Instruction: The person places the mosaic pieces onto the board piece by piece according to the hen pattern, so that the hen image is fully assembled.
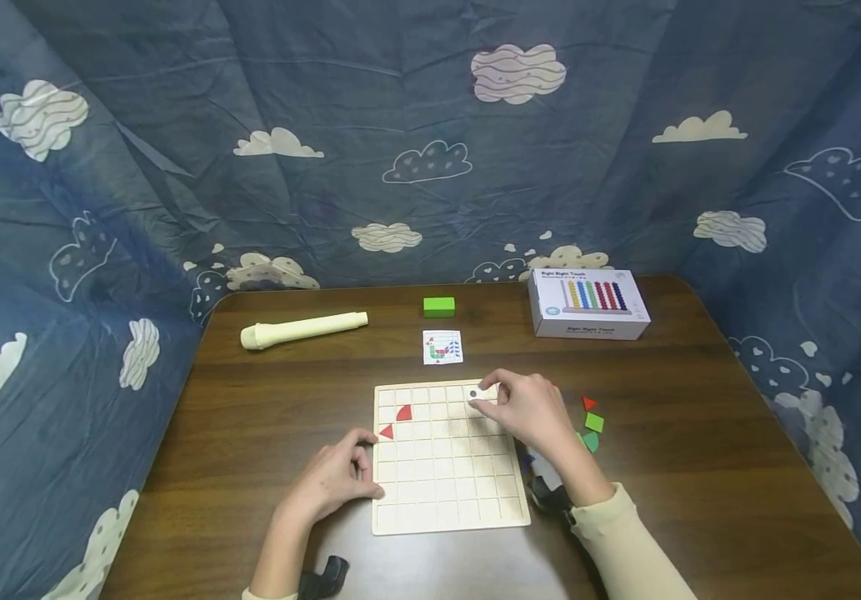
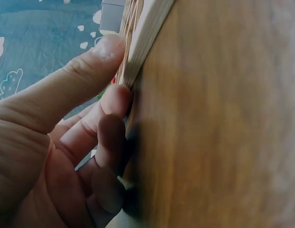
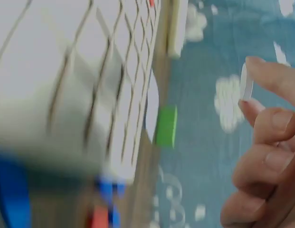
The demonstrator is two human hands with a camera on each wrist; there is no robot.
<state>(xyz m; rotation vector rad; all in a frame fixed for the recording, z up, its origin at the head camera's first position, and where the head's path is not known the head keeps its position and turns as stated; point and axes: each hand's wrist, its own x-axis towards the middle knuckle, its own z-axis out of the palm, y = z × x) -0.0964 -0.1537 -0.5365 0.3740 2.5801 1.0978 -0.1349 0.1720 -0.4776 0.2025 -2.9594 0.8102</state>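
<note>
My right hand [image 1: 531,408] pinches a small white disc with a black dot [image 1: 473,394] between thumb and index finger, over the board's far right corner. Edge-on, the disc [image 3: 246,81] shows as a thin white rim in the right wrist view. The gridded wooden board [image 1: 445,467] lies flat on the table. On its far left squares sit a red quarter-circle piece [image 1: 404,412] and a red triangle [image 1: 387,431]. My left hand [image 1: 336,475] touches the board's left edge with thumb and index finger spread apart, its other fingers loosely bent [image 2: 111,137].
Beyond the board lie a pattern card [image 1: 443,347] and a green block [image 1: 439,307]. A cream microphone-shaped stick [image 1: 304,329] lies at the back left. A white bead-toy box [image 1: 588,304] stands at the back right. Loose coloured pieces, including a green square [image 1: 594,422], lie right of the board.
</note>
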